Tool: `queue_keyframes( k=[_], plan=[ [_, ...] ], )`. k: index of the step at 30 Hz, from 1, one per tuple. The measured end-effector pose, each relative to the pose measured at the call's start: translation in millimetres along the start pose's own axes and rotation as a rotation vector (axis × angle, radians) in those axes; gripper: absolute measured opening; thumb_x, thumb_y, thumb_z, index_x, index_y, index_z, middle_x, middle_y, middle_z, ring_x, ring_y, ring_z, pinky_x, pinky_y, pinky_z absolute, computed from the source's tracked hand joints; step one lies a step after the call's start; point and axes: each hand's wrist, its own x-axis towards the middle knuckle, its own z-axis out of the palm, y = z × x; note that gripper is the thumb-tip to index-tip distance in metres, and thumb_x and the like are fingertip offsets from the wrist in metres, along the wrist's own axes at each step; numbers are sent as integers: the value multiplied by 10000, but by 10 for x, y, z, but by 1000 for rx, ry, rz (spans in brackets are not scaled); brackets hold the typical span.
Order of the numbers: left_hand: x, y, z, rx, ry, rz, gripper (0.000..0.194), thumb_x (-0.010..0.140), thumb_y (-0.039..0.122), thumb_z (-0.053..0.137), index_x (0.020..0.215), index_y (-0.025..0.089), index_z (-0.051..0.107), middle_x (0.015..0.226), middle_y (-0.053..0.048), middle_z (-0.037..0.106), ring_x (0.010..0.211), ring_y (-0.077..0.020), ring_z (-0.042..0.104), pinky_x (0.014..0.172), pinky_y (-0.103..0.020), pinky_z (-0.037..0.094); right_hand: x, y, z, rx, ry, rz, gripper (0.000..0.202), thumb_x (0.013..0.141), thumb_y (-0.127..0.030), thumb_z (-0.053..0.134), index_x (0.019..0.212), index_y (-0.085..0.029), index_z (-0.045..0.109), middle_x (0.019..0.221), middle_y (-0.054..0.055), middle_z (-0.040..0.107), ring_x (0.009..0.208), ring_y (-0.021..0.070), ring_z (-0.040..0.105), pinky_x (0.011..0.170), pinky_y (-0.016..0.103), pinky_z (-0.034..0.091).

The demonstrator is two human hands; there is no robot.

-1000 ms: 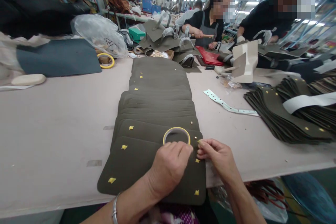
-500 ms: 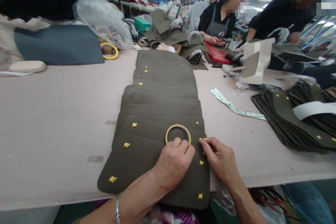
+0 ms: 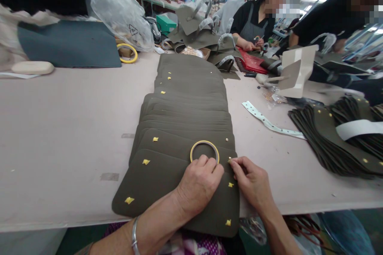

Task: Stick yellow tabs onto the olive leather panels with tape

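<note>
My left hand is closed around the lower part of a roll of yellow tape, whose ring stands up above my knuckles. Under it lies the top dark olive panel of an overlapping row of such panels. Yellow tape bits stick to this panel at several spots. My right hand pinches at the panel's right edge, thumb and forefinger together at a small yellow tape bit beside a tiny metal stud. Another stud shows on the panel behind.
On the right are a strip of perforated pale tape and a stack of dark strips with a white band. A blue-grey sheet, a plastic bag and another tape roll lie at the back left. Two co-workers are across the table.
The view has shifted slightly. Both my hands stay in nearly the same place on the panel, the left still on the tape roll, the right still pinching at the edge.
</note>
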Motion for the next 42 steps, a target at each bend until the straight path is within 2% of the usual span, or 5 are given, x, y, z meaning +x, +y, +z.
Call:
queue_keyframes(
  k=[10, 17, 29, 37, 42],
  plan=[
    [-4, -2, 14, 6, -5, -12, 67, 931, 189, 473, 868, 200, 491, 861, -19, 522, 795, -223, 475, 653, -358, 465, 76, 22, 45, -122, 85, -138, 196, 904, -320, 519, 799, -209, 642, 796, 25, 705, 694, 172, 648, 647, 270, 461],
    [-2, -1, 19, -4, 0, -16, 72, 935, 185, 462, 871, 199, 492, 862, -22, 518, 796, -223, 467, 662, -353, 470, 102, 109, -6, 88, 35, 79, 346, 869, -424, 585, 1144, -214, 562, 599, -46, 618, 445, 140, 559, 475, 255, 443],
    [-1, -9, 24, -9, 6, -17, 69, 924, 174, 474, 863, 197, 495, 860, -24, 523, 792, -223, 468, 660, -352, 471, 85, 119, -31, -49, 45, -216, 180, 904, -319, 544, 906, -214, 691, 851, 41, 713, 756, 185, 660, 703, 294, 512],
    [-5, 2, 29, -41, 16, -30, 89, 918, 153, 459, 877, 187, 531, 862, -35, 554, 801, -227, 493, 676, -357, 486, 265, 5, -97, -103, -126, -141, 178, 888, -295, 529, 799, -211, 658, 711, -1, 669, 641, 157, 595, 610, 268, 435],
    [-12, -47, 6, -176, 212, -12, 218, 945, 139, 361, 997, 167, 571, 917, -60, 621, 824, -217, 546, 730, -361, 502, 209, -128, -163, -44, -258, -21, 170, 852, -290, 552, 754, -196, 655, 653, -12, 654, 614, 150, 588, 584, 248, 422]
  ],
)
